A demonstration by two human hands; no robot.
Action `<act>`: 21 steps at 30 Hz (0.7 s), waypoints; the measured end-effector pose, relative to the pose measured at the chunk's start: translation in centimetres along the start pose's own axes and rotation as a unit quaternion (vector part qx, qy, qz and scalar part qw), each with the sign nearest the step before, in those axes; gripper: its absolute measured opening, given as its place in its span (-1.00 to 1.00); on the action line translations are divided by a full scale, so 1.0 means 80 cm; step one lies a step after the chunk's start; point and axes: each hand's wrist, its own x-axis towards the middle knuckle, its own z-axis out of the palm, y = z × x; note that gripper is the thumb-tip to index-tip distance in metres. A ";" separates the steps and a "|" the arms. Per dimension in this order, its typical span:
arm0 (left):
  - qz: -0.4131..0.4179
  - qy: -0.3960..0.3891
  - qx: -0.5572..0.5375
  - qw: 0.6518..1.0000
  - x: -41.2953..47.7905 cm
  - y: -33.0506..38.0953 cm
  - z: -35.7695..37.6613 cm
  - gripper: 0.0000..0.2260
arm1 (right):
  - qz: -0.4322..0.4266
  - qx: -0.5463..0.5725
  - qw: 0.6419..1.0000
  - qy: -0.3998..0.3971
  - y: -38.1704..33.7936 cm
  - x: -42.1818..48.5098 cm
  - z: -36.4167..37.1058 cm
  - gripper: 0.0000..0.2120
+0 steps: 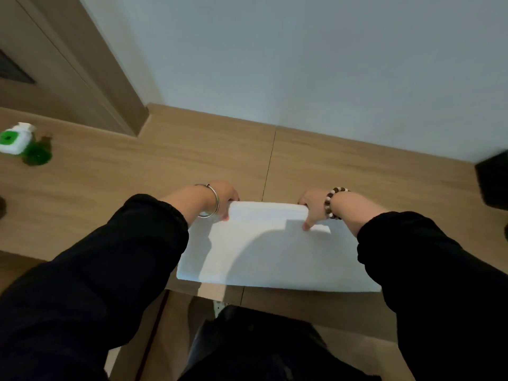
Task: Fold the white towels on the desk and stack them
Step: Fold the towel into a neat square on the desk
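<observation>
**Currently: both hands gripping the towel's far edge, fold in progress**

The white towel (275,251) is lying flat on the desk (137,174), straight in front of the person. Its near edge is sitting just inside the desk's front edge.

The left hand (220,199), the one wearing a metal bangle (211,200), is curling over the far-left corner. The fingers are wrapping the edge, with one tip showing on top of the cloth. The right hand (313,207), wearing a bead bracelet (331,203), is clamping the far-right corner and pressing one finger down onto the cloth. The rest of both sets of fingers is hiding behind the edge, so the exact pinch is not readable.

Why this hold: gripping both far corners at once is likely keeping the edge taut and square, so the layer is landing without wrinkles. A step in the cloth near the right hand suggests a top layer lying over a wider one, though that is not certain.

Orientation: the towel's long axis is running left to right, roughly parallel to the wall (302,64) and the desk's front edge. The short axis is pointing away from the person, and the corners are looking square to the desk.

No stack is showing in view. A green-and-white bottle (16,138) is sitting well apart at far left, and a dark object (492,182) at far right.
</observation>
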 end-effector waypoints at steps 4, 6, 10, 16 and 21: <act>-0.050 0.051 -0.063 0.995 -0.040 -0.021 0.014 -0.58 | -0.019 -0.039 0.998 -0.041 -0.018 0.003 -0.031 -0.40; -0.082 0.086 -0.080 0.990 -0.073 -0.037 0.025 -0.61 | -0.035 -0.056 0.996 -0.052 -0.047 0.007 -0.052 -0.36; -0.190 0.132 -0.084 0.969 -0.163 -0.086 0.062 -0.74 | -0.102 -0.177 0.979 -0.015 -0.151 0.008 -0.089 -0.58; -0.372 0.159 -0.114 0.907 -0.347 -0.171 0.164 -0.76 | -0.221 -0.273 0.933 0.080 -0.364 -0.005 -0.095 -0.80; -0.489 0.195 -0.154 0.836 -0.493 -0.209 0.289 -0.79 | -0.334 -0.355 0.862 0.139 -0.562 -0.026 -0.052 -0.85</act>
